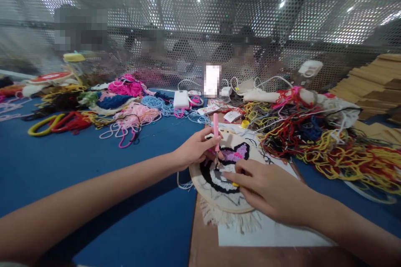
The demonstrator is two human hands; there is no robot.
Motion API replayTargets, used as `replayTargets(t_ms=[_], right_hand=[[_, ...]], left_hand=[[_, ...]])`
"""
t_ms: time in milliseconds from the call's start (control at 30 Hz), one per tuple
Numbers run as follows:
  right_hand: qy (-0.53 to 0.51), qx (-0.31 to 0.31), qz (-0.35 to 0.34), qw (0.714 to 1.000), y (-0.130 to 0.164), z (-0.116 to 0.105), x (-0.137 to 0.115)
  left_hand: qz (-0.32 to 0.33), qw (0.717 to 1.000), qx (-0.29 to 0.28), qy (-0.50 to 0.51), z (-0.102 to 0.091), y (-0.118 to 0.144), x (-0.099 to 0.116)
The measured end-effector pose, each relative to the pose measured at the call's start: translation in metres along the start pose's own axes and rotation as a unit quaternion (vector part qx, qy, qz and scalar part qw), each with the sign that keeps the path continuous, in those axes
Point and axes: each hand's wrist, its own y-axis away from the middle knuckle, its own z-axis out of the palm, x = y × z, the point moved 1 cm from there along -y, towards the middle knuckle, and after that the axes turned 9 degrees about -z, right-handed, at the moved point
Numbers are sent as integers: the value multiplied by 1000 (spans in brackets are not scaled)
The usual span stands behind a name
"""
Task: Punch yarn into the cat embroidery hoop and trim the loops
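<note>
On the blue worktop (94,167), a round embroidery hoop (219,183) shows tufted black, white and purple yarn on fringed cloth. The left hand (196,148) clenches a pink punch needle (216,133) upright; the right hand (266,187) presses the hoop, pinching something yellow.

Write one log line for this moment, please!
left hand: holds pink needle | right hand: steadies hoop | yarn: piled behind

Yarn heaps (328,142) (tangled), white charger (181,99)
</note>
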Motion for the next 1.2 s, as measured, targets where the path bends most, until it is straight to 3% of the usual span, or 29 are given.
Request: replayTargets(t_ms=[433,967,1200], right_hand=[[-11,2,0,1000,-6,6,0],[55,22,-8,998,-1,12,-7],[79,30,-14,996,0,15,-8]], left_hand=[[1,1000,8,-7,1,2,-2],[-36,998,2,-60,-4,6,3],[10,991,21,-129,-4,9,2]])
